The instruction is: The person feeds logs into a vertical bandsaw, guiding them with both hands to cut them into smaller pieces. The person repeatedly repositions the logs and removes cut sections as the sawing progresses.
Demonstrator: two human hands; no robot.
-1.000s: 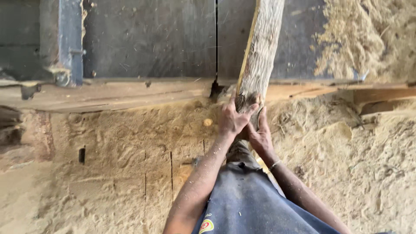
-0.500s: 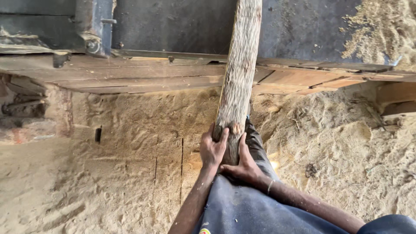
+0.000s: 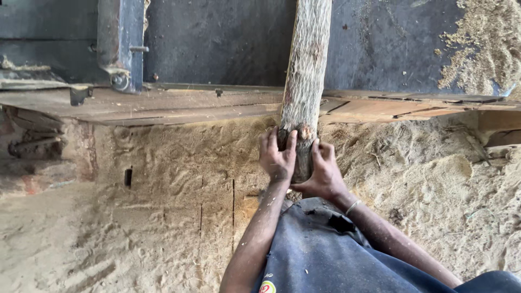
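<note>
Fingers: both sets wrapped and clamped on the near end of the log (image 3: 305,81); left hand (image 3: 277,157) grips its left side with fingers spread over the butt, right hand (image 3: 324,173) cups it from the right and below, at about 5 o'clock of the left.
Log: rough grey bark, runs from the hands toward 12 o'clock, crossing the wooden bench edge (image 3: 163,106) and lying over the dark metal table (image 3: 217,43); roughly upright in view, slight lean to 1 o'clock.
Doing it well: judged, a feed or push along the table; log should stay straight on its line, both palms behind the butt, thumbs off the end face, pressure even so it does not roll.
Sawdust floor (image 3: 135,228): covers the ground from 6 to 9 o'clock, loose footing likely.
Metal post (image 3: 120,43): at 11 o'clock, well apart from the log.
Hidden: far end of the log cut off at the top edge; no blade in view; right palm mostly behind the log; bracelet (image 3: 353,206) on the right wrist, thin, material unclear.
</note>
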